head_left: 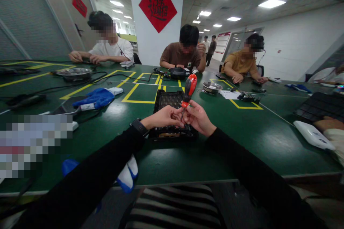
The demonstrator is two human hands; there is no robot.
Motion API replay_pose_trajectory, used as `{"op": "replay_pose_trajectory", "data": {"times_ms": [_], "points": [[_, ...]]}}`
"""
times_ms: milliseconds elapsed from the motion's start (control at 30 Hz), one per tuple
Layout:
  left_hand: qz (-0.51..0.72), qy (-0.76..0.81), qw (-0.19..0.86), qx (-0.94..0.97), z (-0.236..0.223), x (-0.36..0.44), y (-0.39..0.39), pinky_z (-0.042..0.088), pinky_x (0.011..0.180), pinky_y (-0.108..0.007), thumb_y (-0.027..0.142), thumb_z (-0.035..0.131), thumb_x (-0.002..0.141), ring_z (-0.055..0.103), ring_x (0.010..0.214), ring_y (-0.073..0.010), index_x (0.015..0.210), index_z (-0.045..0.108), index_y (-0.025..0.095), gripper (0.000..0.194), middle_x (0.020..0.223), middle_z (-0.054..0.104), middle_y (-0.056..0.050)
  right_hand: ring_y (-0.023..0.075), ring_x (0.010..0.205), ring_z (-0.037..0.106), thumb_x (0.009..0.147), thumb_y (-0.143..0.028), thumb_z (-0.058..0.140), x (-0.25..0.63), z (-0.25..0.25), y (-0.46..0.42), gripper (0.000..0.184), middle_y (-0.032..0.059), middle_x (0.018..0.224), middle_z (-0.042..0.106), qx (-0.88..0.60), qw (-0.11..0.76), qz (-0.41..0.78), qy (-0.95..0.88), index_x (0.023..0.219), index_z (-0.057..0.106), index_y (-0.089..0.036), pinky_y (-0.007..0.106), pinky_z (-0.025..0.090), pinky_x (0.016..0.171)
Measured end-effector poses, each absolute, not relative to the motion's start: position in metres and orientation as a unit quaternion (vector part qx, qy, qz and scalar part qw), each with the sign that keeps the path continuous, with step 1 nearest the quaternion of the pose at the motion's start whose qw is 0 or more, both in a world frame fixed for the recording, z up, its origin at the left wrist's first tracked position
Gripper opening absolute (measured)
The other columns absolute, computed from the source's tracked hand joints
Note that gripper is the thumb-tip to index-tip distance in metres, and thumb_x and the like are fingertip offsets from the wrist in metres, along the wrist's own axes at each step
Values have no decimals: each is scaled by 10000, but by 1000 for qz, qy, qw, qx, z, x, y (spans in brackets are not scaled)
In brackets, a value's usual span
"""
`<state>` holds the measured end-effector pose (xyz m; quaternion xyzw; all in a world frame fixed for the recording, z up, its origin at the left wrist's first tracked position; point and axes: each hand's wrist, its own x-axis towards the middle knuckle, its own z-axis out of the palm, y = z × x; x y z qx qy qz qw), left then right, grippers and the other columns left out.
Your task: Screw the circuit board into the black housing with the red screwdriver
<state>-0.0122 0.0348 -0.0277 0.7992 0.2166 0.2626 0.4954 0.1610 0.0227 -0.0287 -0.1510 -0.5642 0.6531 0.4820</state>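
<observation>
Screwdriver (190,87) above open black case (168,97), handle towards one o'clock. Left hand (169,116) pinched on lower shaft; right hand (200,117) clamped near red collar. Tip indistinct among fingers; case contents partly hidden, unreadable.

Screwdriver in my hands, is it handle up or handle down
Handle up, slightly tilted: the screwdriver has its red and black grip above the left hand and right hand, shaft pointing down.
</observation>
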Motion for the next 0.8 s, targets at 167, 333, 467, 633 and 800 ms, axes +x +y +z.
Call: {"op": "replay_pose_trajectory", "data": {"times_ms": [167,333,467,633,800], "points": [[256,216,483,809,-26,-12,35,461,599,-220,308,686,687,573,603,-96,827,659,74,274,743,660,-62,52,431,497,767,-268,633,159,-32,25,265,-8,794,633,-143,499,636,-571,941,448,-194,183,415,408],[256,225,466,816,-26,-13,36,446,580,-209,326,688,680,564,581,-94,799,674,75,278,689,651,-53,52,434,487,764,-282,631,159,-30,24,267,-13,784,622,-143,501,634,-571,947,458,-193,184,415,411],[259,234,464,814,-27,-13,36,437,569,-201,326,690,679,563,579,-94,794,679,73,278,669,647,-53,65,468,509,817,-323,540,161,-28,23,284,7,806,610,-137,490,659,-555,1057,506,-174,201,432,432],[263,227,477,808,-27,-13,36,440,569,-198,301,695,676,564,577,-89,805,676,74,262,701,661,-56,79,493,521,842,-288,452,162,-26,23,309,35,821,612,-134,478,680,-540,1089,556,-134,216,441,443],[260,216,492,802,-28,-13,36,462,608,-222,290,685,692,585,620,-103,863,655,69,281,768,671,-73,72,485,516,822,-255,514,161,-27,23,268,26,792,620,-147,479,670,-547,1061,562,-145,204,432,436]]}}
